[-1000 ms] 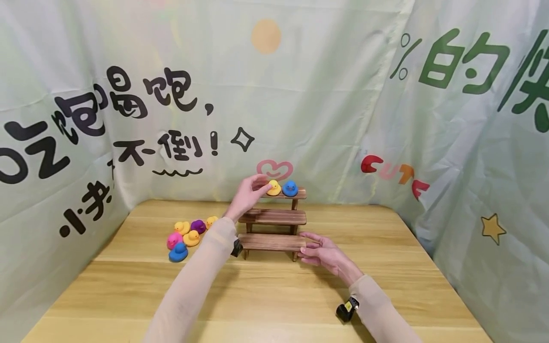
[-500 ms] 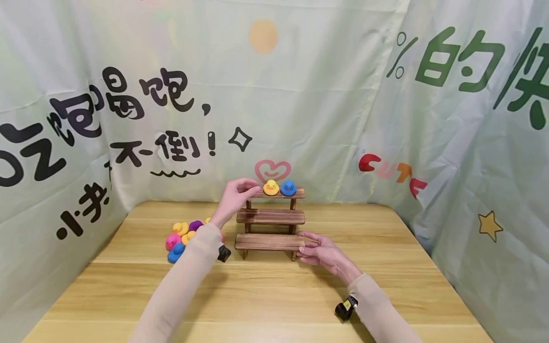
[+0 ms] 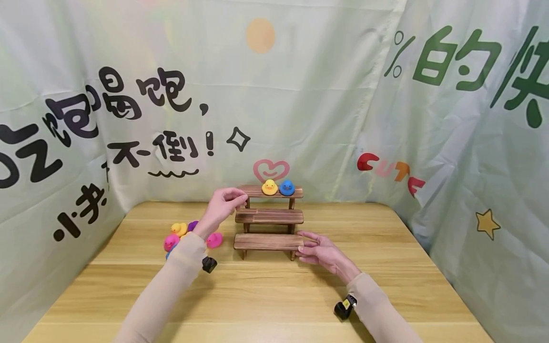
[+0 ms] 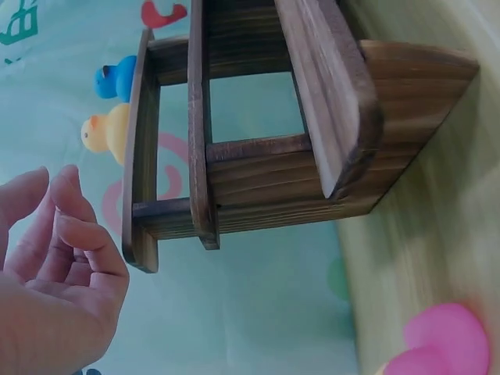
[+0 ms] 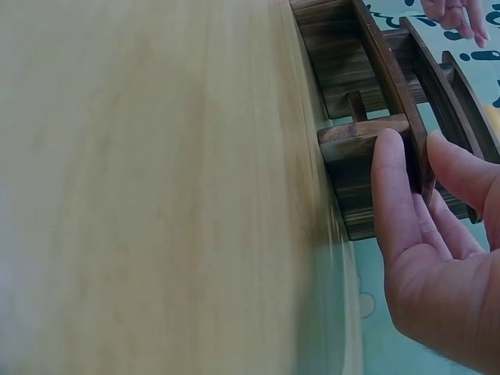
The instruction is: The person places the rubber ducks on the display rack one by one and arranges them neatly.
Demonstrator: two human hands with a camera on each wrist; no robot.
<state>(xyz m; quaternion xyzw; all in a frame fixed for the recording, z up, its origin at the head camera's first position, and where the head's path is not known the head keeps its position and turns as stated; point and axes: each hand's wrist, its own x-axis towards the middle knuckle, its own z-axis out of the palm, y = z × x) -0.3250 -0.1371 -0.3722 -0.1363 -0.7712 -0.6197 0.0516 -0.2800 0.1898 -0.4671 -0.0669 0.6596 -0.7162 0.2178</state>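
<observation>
Left hand (image 3: 220,207), fingers loose and empty, has withdrawn from yellow duck (image 3: 269,187), which sits unaided on top shelf (image 3: 252,192) beside blue duck (image 3: 287,187); placement appears complete. Right hand (image 3: 324,253) pinches bottom shelf (image 3: 268,242).

The sleeves (image 3: 162,289) are beige, the wrist cameras (image 3: 342,310) black

All views toward the stand (image 3: 268,242)

I've got lt wood tbl (image 3: 274,295) under my R hand (image 3: 326,255), pale-grn cloth backdrop (image 3: 317,119) behind; blk lettering (image 3: 173,90) up-left of my L hand (image 3: 220,207), grn lettering (image 3: 436,62) up-right of R.
</observation>
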